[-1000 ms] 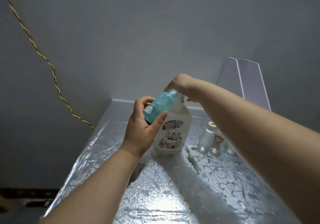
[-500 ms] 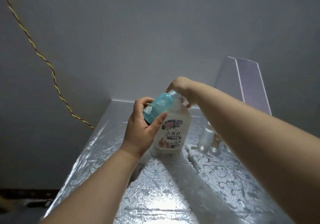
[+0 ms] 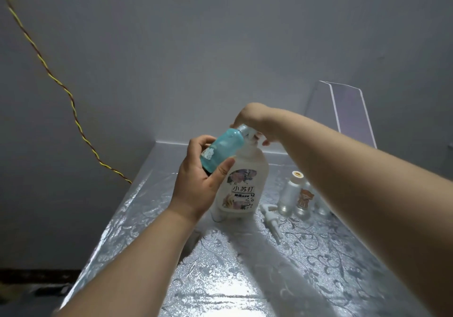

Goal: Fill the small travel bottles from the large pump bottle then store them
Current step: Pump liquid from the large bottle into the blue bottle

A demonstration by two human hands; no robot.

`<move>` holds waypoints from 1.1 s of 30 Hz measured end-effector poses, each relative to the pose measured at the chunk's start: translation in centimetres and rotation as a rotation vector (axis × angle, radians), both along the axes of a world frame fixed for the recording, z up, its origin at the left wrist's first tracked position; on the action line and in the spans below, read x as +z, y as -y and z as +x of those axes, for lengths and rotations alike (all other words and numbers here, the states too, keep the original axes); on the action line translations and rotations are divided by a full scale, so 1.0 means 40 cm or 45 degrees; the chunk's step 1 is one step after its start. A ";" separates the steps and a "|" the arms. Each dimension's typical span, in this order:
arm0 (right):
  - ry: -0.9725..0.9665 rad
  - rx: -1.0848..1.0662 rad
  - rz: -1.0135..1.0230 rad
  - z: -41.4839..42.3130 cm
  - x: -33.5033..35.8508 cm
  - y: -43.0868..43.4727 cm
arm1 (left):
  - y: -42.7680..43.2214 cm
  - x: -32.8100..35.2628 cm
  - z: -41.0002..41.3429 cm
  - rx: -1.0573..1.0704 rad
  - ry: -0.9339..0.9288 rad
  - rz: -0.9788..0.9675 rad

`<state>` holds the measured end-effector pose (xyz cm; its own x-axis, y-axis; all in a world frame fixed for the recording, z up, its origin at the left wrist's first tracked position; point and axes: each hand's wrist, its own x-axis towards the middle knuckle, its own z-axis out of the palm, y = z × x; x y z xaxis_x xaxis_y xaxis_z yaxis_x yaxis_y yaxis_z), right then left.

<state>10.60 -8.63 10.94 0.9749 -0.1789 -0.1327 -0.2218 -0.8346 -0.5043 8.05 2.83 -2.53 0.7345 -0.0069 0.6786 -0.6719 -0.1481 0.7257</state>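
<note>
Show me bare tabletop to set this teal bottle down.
Free: the near tabletop in front of the pump bottle; also the strip to its left. Crowded: right of it, around the spray head and clear bottles.

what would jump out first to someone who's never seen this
The teal travel bottle, tilted in the left hand at the centre with its neck up at the spout of the white pump bottle, whose pump head the right hand covers. After that, the shiny silver patterned table under them, with clear small bottles and a loose spray pump to the right.
</note>
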 end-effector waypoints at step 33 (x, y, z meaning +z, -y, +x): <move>0.125 0.078 -0.048 0.011 -0.010 0.011 | -0.006 -0.002 -0.001 0.006 -0.008 0.029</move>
<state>11.06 -9.05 10.52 0.9921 -0.1217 -0.0302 -0.1208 -0.8638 -0.4891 8.01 3.06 -2.60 0.7389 -0.0188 0.6736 -0.6664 -0.1679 0.7264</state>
